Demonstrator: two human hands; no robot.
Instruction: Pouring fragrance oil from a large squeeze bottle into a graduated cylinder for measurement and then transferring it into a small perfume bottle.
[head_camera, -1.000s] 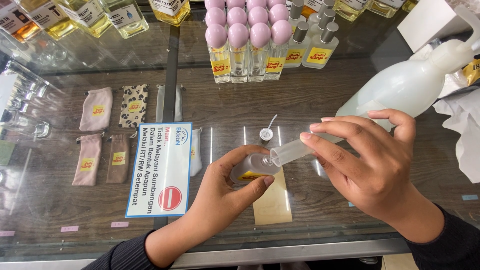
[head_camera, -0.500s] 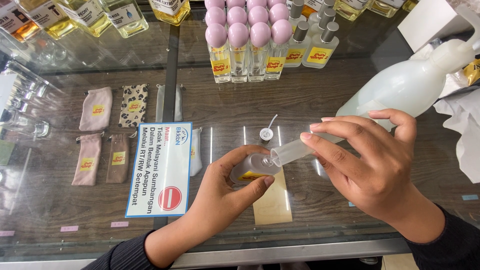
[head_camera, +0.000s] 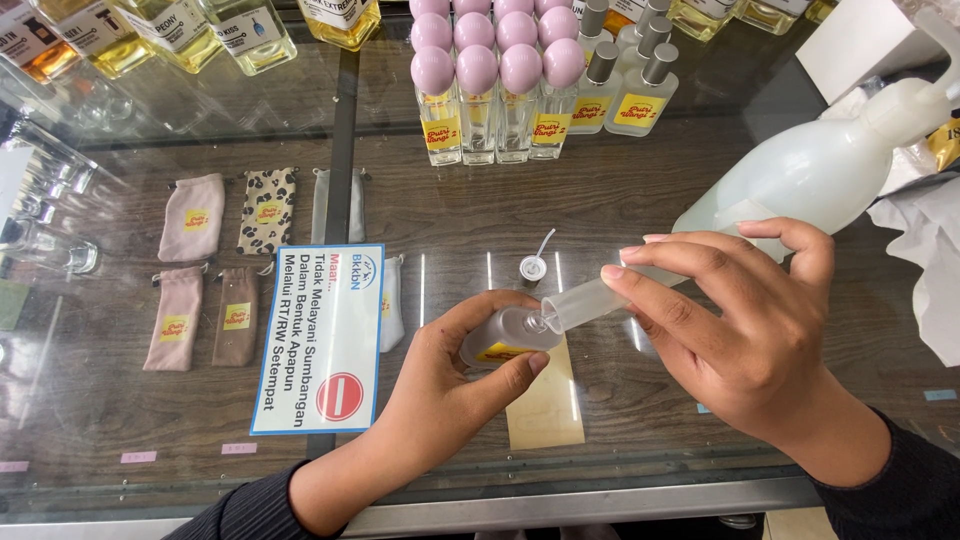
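While both hands work above the glass counter (head_camera: 300, 150), the left hand (head_camera: 450, 385) curls its fingers and thumb around a small clear bottle (head_camera: 508, 335), smooth-walled, with a yellow label, held tilted just over the counter. Right hand (head_camera: 745, 335) pinches a frosted plastic nozzle (head_camera: 585, 302) between thumb and fingertips; the nozzle tip meets the bottle's open mouth. Behind it extends a large translucent white jug (head_camera: 810, 175). A small round cap (head_camera: 533, 267) lies on the glass nearby.

Single head-worn view, steeply down and close over the glass counter (head_camera: 200, 440), both hands central.
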